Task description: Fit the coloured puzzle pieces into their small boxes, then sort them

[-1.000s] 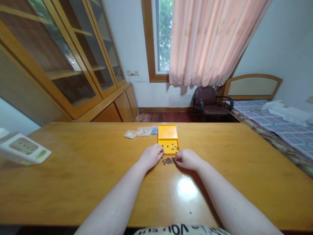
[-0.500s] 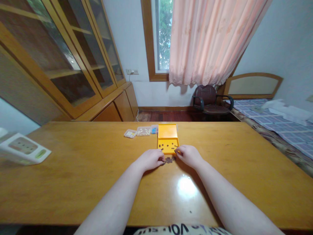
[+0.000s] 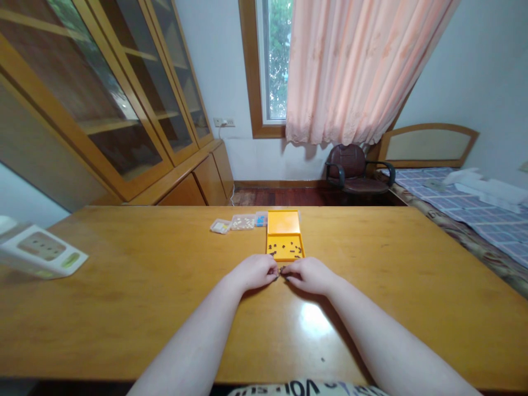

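An open yellow box [image 3: 284, 247] lies on the wooden table [image 3: 144, 286], with several small dark pieces in its near half. Just in front of it sits a little heap of the same dark pieces [image 3: 282, 270], mostly covered by my hands. My left hand [image 3: 256, 272] and my right hand [image 3: 309, 275] rest on the table with fingertips meeting over the heap. Both hands have their fingers curled into a pinch; what lies between the fingertips is too small to make out.
Small clear plastic containers [image 3: 241, 222] stand left of the yellow box. A white box [image 3: 39, 256] sits at the table's left edge. Beyond the table are a glass-fronted cabinet [image 3: 103, 104], a dark armchair [image 3: 355, 170] and a bed [image 3: 474, 209].
My right hand drew back from the box's near edge toward the heap. Both hands closed in until their fingertips met over the pieces, hiding most of the heap.
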The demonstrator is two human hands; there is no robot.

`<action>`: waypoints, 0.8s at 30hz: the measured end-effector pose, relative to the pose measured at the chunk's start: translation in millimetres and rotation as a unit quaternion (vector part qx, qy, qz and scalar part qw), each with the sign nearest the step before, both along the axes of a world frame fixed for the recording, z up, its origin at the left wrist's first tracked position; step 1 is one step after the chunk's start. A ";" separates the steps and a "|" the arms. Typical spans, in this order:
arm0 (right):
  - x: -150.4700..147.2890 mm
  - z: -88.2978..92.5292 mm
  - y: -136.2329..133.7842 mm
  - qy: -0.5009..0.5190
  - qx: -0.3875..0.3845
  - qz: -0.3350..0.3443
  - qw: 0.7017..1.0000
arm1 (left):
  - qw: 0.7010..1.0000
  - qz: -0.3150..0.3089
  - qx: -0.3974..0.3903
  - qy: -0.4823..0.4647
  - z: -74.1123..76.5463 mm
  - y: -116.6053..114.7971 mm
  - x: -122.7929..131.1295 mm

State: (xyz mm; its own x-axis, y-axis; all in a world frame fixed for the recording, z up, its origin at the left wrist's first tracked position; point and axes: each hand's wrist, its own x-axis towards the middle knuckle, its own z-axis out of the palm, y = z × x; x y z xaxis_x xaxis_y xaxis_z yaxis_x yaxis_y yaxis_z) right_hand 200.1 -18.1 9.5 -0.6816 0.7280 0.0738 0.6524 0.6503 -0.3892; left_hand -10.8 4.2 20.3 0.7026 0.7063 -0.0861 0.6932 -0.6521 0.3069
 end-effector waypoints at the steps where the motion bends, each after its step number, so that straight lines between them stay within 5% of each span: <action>1: -0.4 0.0 0.0 -0.005 0.001 0.002 1.000 | 1.000 0.003 -0.005 0.003 0.2 0.2 -1.2; 11: -3.7 -3.0 1.1 -0.012 -0.004 -0.010 1.000 | 0.983 0.126 0.096 -0.089 4.9 8.9 -4.8; 18: -0.7 4.5 -0.6 -0.013 0.003 0.024 1.000 | 0.999 -0.008 0.029 -0.037 2.6 1.5 1.3; 24: 0.3 0.2 1.4 -0.010 0.014 -0.006 1.000 | 0.999 -0.023 -0.003 -0.028 -1.8 1.4 3.2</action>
State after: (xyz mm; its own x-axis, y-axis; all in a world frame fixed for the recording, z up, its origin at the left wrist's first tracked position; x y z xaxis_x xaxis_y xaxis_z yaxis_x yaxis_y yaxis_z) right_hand 200.4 -16.8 9.8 -0.6744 0.7339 0.0812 0.6674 0.6528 -0.3584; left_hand -7.6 5.6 18.4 0.7385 0.6723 -0.0504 0.6439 -0.6811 0.3487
